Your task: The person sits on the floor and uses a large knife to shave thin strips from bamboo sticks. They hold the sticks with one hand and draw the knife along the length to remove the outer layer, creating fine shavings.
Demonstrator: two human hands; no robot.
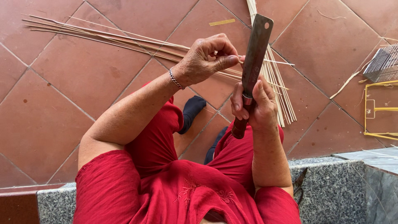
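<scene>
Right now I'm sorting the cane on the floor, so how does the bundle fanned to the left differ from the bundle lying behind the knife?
The left bundle lies nearly flat across the tiles, spread thin with its ends fanning apart. The bundle behind the knife runs up and down the picture, packed tighter and looking paler. The left hand pinches one strip at the left bundle's near end; neither hand touches the other bundle. Both are thin pale strips lying on the red tile floor.

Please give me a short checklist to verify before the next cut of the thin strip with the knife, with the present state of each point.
1. Right hand grips the knife handle firmly: ok.
2. Left hand pinches the thin strip at the blade: ok.
3. Left fingertips clear of the cutting edge: cannot tell.
4. Blade upright, away from the body: ok.
5. Feet in dark socks away from the blade: ok.
</scene>
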